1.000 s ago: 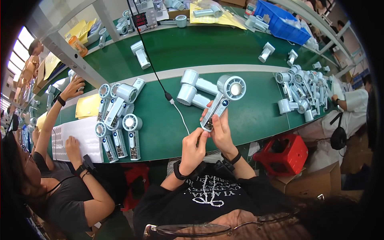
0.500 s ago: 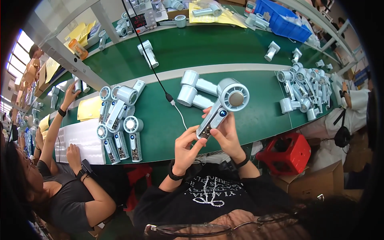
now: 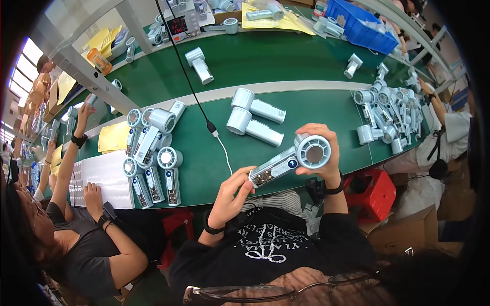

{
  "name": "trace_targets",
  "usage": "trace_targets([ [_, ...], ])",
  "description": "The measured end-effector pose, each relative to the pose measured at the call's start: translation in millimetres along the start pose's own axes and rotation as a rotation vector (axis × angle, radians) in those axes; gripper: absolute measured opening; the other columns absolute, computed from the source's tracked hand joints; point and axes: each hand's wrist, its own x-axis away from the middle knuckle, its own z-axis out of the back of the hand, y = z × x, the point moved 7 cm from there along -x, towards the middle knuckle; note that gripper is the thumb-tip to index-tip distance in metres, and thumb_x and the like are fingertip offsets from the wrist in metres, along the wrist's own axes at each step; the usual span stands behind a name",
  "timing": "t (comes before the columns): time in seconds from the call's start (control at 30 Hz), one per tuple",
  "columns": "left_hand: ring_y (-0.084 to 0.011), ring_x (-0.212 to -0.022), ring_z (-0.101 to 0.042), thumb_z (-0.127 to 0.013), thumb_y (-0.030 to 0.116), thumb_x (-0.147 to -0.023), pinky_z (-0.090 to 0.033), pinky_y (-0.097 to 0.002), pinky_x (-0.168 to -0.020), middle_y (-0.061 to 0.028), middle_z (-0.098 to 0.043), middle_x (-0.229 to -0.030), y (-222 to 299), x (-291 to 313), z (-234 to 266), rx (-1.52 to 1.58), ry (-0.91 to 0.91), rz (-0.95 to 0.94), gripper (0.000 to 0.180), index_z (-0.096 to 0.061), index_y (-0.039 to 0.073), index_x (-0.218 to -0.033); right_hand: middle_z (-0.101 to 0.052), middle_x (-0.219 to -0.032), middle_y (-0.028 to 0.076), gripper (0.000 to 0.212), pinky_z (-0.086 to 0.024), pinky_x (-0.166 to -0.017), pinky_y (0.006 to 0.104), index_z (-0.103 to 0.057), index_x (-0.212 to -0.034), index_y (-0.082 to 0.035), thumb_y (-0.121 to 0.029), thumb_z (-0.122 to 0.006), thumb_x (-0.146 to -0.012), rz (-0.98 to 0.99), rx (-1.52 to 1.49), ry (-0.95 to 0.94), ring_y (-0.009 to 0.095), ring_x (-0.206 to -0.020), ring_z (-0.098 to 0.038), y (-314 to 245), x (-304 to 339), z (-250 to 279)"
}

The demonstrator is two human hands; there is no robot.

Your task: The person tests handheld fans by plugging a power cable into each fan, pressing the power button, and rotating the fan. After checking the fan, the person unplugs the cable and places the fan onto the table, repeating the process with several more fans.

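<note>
A pale blue handheld fan (image 3: 276, 168) is held in front of my chest, slanting up to the right. Its open handle shows a circuit board and a small round dark display. My left hand (image 3: 230, 198) pinches the handle's lower end. My right hand (image 3: 331, 145) is wrapped round the fan head from behind and the right. A white cable (image 3: 222, 149) hanging from a black connector runs down behind my left hand; its end is hidden. Beyond lie two more fans (image 3: 264, 110) side by side on the green table (image 3: 204, 178).
Left of me stands a cluster of fans (image 3: 162, 122) beside a white sheet (image 3: 109, 178); a co-worker sits there. At right lies a heap of fans (image 3: 395, 115), with another person's arm beyond. Single fans (image 3: 200, 66) lie on the green far strip. A red stool (image 3: 371, 194) is below right.
The fan has moved right and tipped flatter. My right hand has shifted from its handle to its head. Fans on the far strip have slid right. Co-workers' arms at left and right have moved.
</note>
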Motion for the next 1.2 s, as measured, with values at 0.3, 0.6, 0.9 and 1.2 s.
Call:
trace_targets([
  [0.3, -0.0198, -0.076, -0.056, -0.045, 0.006, -0.096, -0.045, -0.0299, -0.069, -0.0149, -0.056, -0.112, 2, -3, -3, -0.139, -0.096, -0.008, 0.017, -0.054, -0.005, -0.086, -0.056, -0.109, 0.021, 0.087, -0.051, -0.083, 0.0401, -0.041, -0.119, -0.004, -0.036, -0.091, -0.055, 0.035, -0.036, 0.072, 0.031, -0.099, -0.059, 3, 4, 2],
  [0.6, -0.0171, -0.077, -0.054, -0.047, 0.008, -0.096, -0.044, -0.0286, -0.067, -0.0177, -0.055, -0.118, -8, 0, -1, 0.02, -0.015, 0.044, 0.02, -0.055, -0.005, -0.083, -0.037, -0.133, 0.028, 0.091, -0.055, -0.084, 0.0431, -0.029, -0.129, -0.014, -0.032, -0.088, -0.062, -0.028, -0.349, 0.214, 0.034, -0.109, -0.057, 15, 8, -17],
  [0.9, -0.0247, -0.09, -0.063, -0.05, 0.012, -0.096, -0.045, -0.0257, -0.067, -0.0229, -0.052, -0.129, -25, 14, 40, 0.354, 0.282, 0.013, 0.026, -0.06, -0.007, -0.082, -0.046, -0.132, 0.019, 0.066, -0.048, -0.092, 0.0409, -0.043, -0.128, -0.012, -0.048, -0.07, -0.08, -0.138, -0.655, -0.514, 0.03, -0.108, -0.059, 54, -81, -63],
  [1.2, -0.026, -0.087, -0.065, -0.055, 0.013, -0.093, -0.048, -0.029, -0.072, -0.0249, -0.056, -0.124, -38, 30, 72, 0.32, 0.545, -0.019, 0.03, -0.056, -0.007, -0.071, -0.064, -0.097, 0.017, 0.037, -0.048, -0.081, 0.0407, -0.056, -0.117, -0.021, -0.041, -0.059, -0.086, -0.295, 0.557, -0.745, 0.033, -0.095, -0.061, 276, -190, -155],
])
